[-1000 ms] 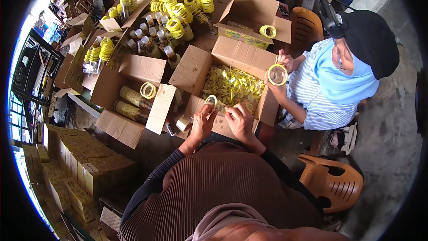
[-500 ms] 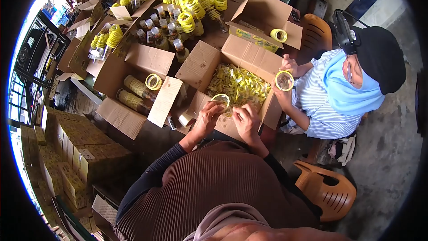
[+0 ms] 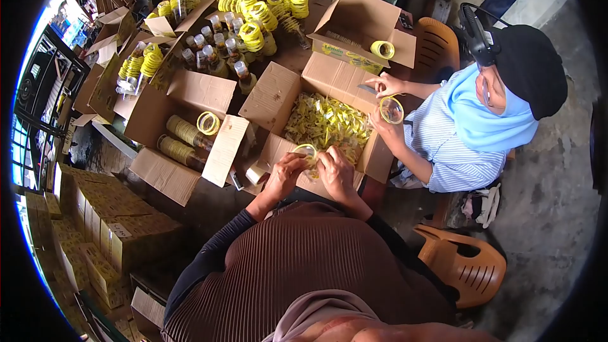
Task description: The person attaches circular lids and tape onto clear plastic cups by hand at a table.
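Note:
My left hand [image 3: 286,174] is closed on a clear round piece with a yellow rim [image 3: 306,149], held over the near edge of an open carton. Close on its right, my right hand [image 3: 335,170] has its fingers bent together at the rim; whether something small is between them is hidden. The carton [image 3: 271,94] under my hands holds many small yellow-and-clear packets [image 3: 329,120]. To the left, another open carton [image 3: 147,113] holds stacks of yellow-rimmed pieces [image 3: 180,152], with one ring-shaped piece [image 3: 208,123] on top.
A co-worker [image 3: 468,120] at the right holds a yellow-rimmed round piece [image 3: 391,110] and a thin flat item. Bottles [image 3: 243,77] and yellow-rimmed stacks [image 3: 297,2] stand at the back. Orange chairs [image 3: 462,266] are at the right, stacked cartons [image 3: 133,240] at the left.
My right hand has moved left to the rimmed piece, closing the gap between my hands. The co-worker's far hand has moved away from the piece, and a thin flat item now shows. The view has shifted slightly.

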A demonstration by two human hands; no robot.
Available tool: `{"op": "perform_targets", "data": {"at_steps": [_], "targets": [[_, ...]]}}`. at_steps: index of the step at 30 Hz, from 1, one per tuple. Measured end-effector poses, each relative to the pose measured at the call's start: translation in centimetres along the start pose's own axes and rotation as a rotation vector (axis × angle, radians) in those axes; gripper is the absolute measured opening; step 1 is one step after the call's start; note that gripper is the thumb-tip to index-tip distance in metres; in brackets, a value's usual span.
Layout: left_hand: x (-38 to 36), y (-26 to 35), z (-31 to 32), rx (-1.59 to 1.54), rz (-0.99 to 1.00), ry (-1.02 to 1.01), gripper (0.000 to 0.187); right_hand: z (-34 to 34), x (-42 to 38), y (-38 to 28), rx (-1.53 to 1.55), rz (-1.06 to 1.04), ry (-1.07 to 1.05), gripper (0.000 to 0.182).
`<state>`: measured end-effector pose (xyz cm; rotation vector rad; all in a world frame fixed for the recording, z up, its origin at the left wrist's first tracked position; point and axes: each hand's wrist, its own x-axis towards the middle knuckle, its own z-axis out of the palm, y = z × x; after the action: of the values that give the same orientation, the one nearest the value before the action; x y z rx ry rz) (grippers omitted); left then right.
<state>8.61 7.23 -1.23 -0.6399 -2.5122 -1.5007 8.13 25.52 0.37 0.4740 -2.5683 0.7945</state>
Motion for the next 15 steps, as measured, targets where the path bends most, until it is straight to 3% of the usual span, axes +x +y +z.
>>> {"op": "perform_targets", "data": {"at_steps": [5, 8, 13, 15], "targets": [[-0.2, 1.1, 0.5, -0.050, 0.044, -0.084, 0.013, 0.3, 0.4, 1.8, -0.011, 0.076, -0.028, 0.012], [0.8, 1.6, -0.6, 0.004, 0.079, -0.026, 0.016, -0.2, 0.4, 1.6, 0.179, 0.245, 0.093, 0.009], [1.5, 1.1, -1.5, 0.065, 0.163, 0.006, 0.019, -2.2, 0.8, 0.7, 0.228, 0.212, 0.193, 0.009], [1.6, 1.2, -1.7, 0.079, 0.148, 0.006, 0.018, -2.8, 0.7, 0.3, 0.110, 0.008, 0.221, 0.013]]}}
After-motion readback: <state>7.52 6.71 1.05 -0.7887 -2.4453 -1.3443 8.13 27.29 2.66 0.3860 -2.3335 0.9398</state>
